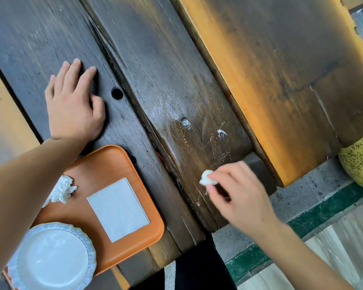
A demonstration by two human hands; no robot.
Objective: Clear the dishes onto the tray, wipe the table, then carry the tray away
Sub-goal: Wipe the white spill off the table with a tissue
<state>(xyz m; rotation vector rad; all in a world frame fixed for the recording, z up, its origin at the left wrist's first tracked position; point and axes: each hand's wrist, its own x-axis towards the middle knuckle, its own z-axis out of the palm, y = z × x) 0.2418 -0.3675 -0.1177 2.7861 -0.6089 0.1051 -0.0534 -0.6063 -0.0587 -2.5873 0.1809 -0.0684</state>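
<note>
The left hand [73, 103] lay flat on the dark wooden table [155, 70], fingers straight and slightly spread. The right hand [237, 193] pinched a small tissue wad [205, 177] at fingertips. At seven o'clock, the orange tray [105, 164] carried a white plate [52, 256], flat napkin [117, 208] and crumpled tissue [62, 189].

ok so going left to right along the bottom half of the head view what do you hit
white plate → crumpled tissue → flat napkin on the orange tray → small white wad pinched in the right hand → yellow speckled pot
</note>
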